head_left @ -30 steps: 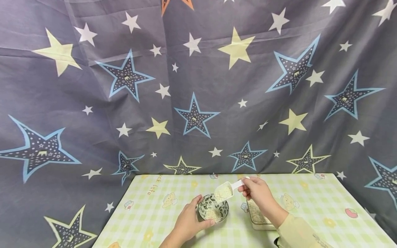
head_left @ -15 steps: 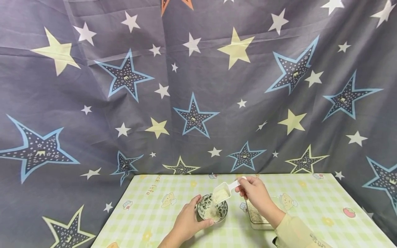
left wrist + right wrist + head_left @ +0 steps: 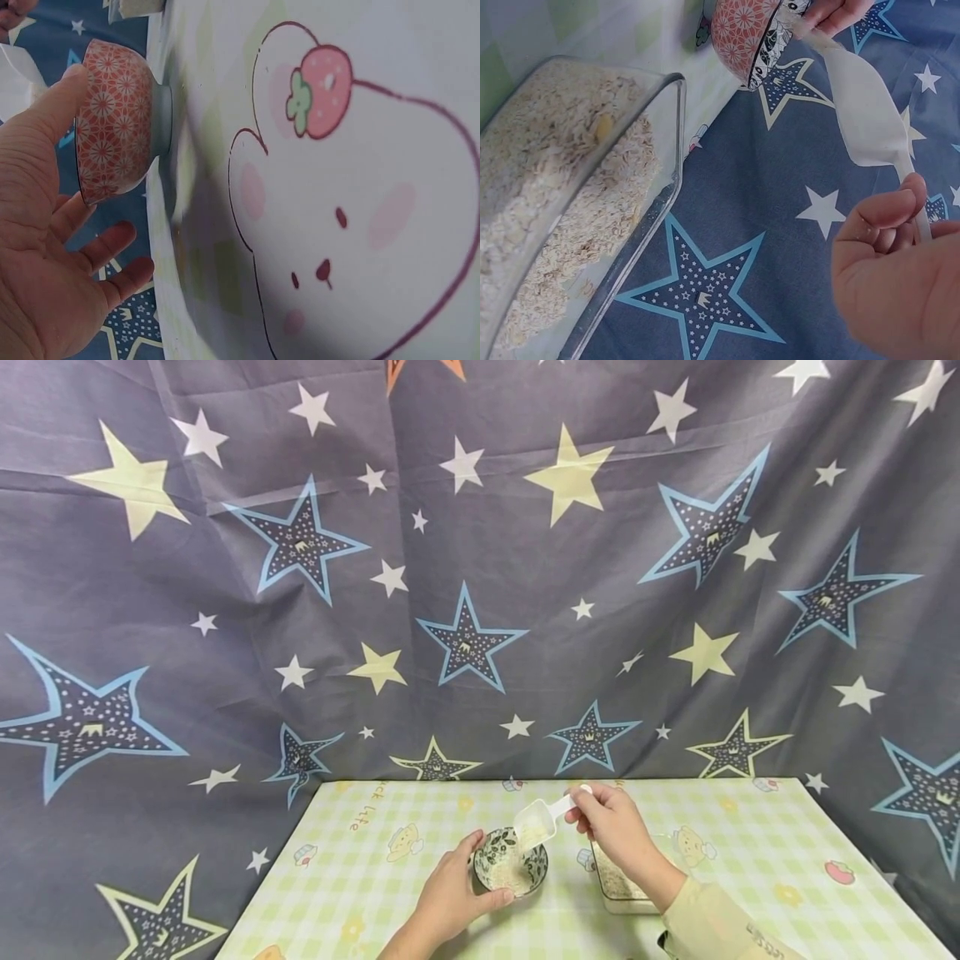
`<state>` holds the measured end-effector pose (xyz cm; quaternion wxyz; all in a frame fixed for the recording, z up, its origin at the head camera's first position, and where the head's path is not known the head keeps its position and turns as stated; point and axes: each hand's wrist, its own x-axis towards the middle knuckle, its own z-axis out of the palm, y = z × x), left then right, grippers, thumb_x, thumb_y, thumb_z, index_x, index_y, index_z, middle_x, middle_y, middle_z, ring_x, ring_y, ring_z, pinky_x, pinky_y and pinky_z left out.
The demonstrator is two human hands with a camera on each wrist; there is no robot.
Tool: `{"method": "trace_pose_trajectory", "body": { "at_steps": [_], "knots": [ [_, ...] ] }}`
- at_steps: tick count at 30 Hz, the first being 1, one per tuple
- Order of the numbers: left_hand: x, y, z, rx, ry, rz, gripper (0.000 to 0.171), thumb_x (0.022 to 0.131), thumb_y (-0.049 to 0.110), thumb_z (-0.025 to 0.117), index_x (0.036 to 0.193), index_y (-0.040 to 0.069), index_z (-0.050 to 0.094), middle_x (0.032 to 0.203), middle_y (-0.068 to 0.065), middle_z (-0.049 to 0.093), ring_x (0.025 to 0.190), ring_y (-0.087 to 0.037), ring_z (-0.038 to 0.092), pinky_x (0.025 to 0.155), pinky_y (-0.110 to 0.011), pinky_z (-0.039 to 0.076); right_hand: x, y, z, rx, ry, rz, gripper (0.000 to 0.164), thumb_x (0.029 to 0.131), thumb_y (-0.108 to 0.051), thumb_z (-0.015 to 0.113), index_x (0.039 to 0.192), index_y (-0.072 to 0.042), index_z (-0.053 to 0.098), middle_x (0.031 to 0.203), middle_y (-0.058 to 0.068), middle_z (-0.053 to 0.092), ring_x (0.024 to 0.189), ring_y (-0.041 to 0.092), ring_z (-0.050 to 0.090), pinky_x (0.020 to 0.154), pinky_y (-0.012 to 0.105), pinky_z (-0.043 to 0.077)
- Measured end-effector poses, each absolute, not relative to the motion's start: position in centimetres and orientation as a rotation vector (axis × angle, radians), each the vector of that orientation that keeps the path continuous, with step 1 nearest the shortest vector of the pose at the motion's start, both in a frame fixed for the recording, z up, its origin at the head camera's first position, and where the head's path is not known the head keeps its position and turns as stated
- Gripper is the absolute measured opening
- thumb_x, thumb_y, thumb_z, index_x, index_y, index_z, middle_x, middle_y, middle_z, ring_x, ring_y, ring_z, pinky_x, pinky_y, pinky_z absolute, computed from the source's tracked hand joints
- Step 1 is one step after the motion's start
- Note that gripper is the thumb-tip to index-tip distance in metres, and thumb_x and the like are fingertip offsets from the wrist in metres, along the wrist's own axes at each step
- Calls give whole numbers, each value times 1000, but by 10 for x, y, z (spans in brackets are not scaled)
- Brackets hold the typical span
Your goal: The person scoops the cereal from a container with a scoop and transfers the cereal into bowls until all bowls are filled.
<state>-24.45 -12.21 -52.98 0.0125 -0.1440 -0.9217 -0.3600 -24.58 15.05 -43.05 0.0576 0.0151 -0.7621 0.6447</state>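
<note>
My left hand [image 3: 452, 900] steadies a small bowl [image 3: 116, 124], gripping its rim between thumb and forefinger while the other fingers spread below. The bowl is red-patterned outside and shows dark leaf prints inside. It sits upright on the table, with oats [image 3: 512, 875] in the bottom. My right hand [image 3: 622, 833] pinches the handle of a white scoop [image 3: 866, 112]. The scoop tilts down over the bowl's far right rim, and oats slide off its lip into the bowl. Some oats are left in the scoop.
A clear rectangular container [image 3: 676, 142] full of oats stands on the right, partly under my right forearm. A green-checked cloth covers the table [image 3: 360, 893]. Behind its back edge hangs a dark star-printed curtain [image 3: 480, 718].
The scoop has tipped further and shifted slightly left, so it holds fewer oats and the pile in the bowl has grown. My left hand keeps its grip on the bowl.
</note>
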Motion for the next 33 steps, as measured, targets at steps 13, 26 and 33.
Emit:
{"method": "trace_pose_trajectory", "body": {
  "at_steps": [13,26,33],
  "knots": [
    [-244,-122,-529,-447,-2866,-1138,108,80,61,89,161,7,43,157,-11,60,131,-39,62,107,-63,54,-240,146,-430,173,-2359,1754,24,108,-17,60,107,0,77,79,8,75,67,11,61,59,21,51],
    [-243,-121,-526,-452,-2854,-1104,109,78,61,90,160,6,44,156,-9,61,132,-37,61,110,-62,52,-226,140,-440,673,-2441,1141,20,110,-23,61,113,-14,78,83,-9,73,73,-3,61,62,20,52],
    [-243,-121,-525,-463,-2852,-1076,108,78,60,91,160,6,45,155,-9,62,131,-36,62,109,-61,52,-222,141,-446,762,-2462,911,21,110,-30,61,117,-19,77,78,-19,55,67,-7,47,64,19,47]
  ]
}}
